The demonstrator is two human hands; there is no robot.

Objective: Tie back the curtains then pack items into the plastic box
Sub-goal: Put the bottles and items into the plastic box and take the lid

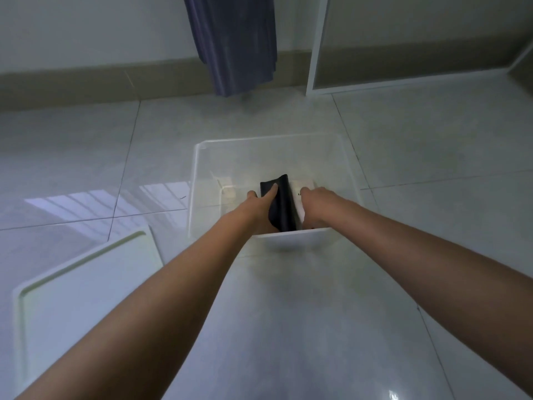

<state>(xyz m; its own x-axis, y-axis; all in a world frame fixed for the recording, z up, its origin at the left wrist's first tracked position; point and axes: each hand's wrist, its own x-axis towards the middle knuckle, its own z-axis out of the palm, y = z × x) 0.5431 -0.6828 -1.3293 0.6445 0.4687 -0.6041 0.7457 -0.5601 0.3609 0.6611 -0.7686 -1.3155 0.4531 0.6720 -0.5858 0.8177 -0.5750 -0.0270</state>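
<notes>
At centre frame, a clear plastic box [199, 180] sits open on the pale tiled floor [432, 157], and both bare arms reach down into it from the lower corners of the frame. Inside the box, a dark, flat, folded item [284, 197] stands roughly on edge, its top curling slightly. The left hand [261, 202] grips it from the left side: one finger lies straight along the dark face while the thumb shows apart on the left, and the remaining fingers are hidden behind the item. The right hand [315, 199] is lowered just right of the dark item, over a pale, cream-coloured item [301, 187] lying in the box; its fingers point down and away from the camera, so it cannot be told whether they are apart or clamped on anything. Another pale object [227, 189] rests on the box floor to the left of the left hand. At lower left of the frame, a white lid [72, 284] lies flat on the tiles, just beside the box. At top centre, a blue-grey curtain [239, 44] hangs gathered against the wall, its hem above the floor. A white-framed panel [315, 53] stands at upper right.
</notes>
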